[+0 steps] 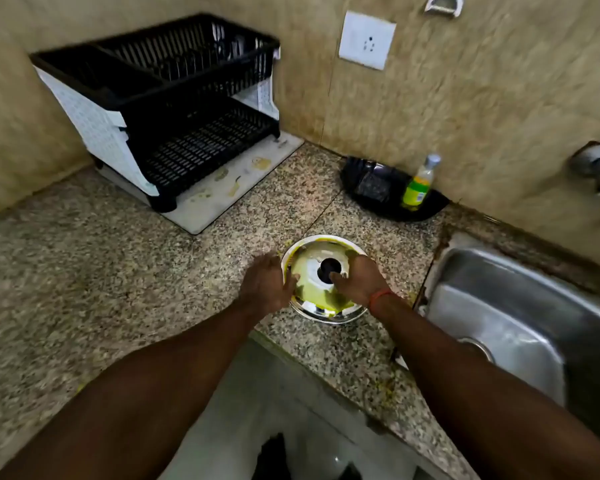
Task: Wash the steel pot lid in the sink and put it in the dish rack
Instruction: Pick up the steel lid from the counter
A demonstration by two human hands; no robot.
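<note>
Left hand (pixel 265 284) rests flat-fingered against the rim of the steel pot lid (pixel 310 268) on the surface (pixel 153 271), right hand (pixel 359 284) loose at its knob (pixel 329 266), neither gripping; yellow smear, likely slick, could let it slip before the sink (pixel 520 306).

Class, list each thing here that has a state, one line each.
steel pot lid: on counter, knob up, smeared yellow-green.
left hand: touches lid's left rim.
right hand: at the knob, grip unclear.
sink: no dishes visible.
dish rack: lower tier empty.
bottle: upright, capped.

Open counter (pixel 404 252) runs between lid (pixel 309 252) and sink (pixel 520 306)
</note>
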